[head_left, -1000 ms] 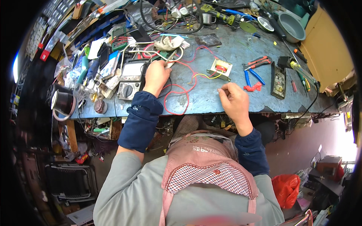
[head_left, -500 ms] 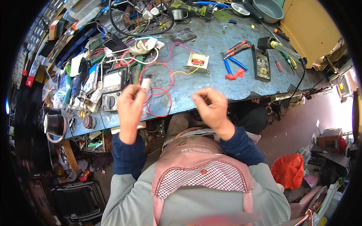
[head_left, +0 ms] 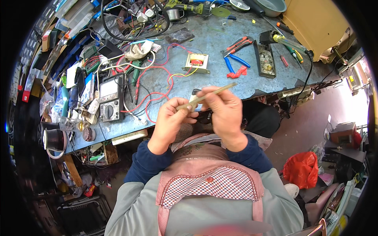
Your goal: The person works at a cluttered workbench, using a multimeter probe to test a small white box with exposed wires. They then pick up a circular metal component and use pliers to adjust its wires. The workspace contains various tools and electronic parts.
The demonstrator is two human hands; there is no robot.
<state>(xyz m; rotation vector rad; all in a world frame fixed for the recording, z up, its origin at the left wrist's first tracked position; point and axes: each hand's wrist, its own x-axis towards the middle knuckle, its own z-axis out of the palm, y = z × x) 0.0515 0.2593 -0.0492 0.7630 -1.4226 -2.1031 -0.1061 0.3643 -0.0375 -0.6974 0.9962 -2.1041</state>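
In front of my body, above the bench's near edge, my two hands have come together. My left hand (head_left: 170,120) is closed, its thumb and fingers pinching the near end of a thin tan stick (head_left: 229,85). A small white tube with a dark cap (head_left: 193,96) shows between the hands, partly hidden by fingers and the stick. My right hand (head_left: 226,112) has its fingers closed around the stick's middle. Beyond the hands on the bench sits a small transformer (head_left: 197,60) with red and yellow windings and yellow leads.
An analog multimeter (head_left: 110,94) with red leads (head_left: 159,94) lies to the left. Right of the transformer are blue-handled pliers (head_left: 237,62), red-and-black cutters (head_left: 237,45) and a dirty metal tray (head_left: 265,63). Cables, a cordless drill (head_left: 191,8) and clutter crowd the back and left.
My left hand has moved right, away from the multimeter, to meet my right hand. My right hand has taken hold of the tan stick. The view has shifted slightly.
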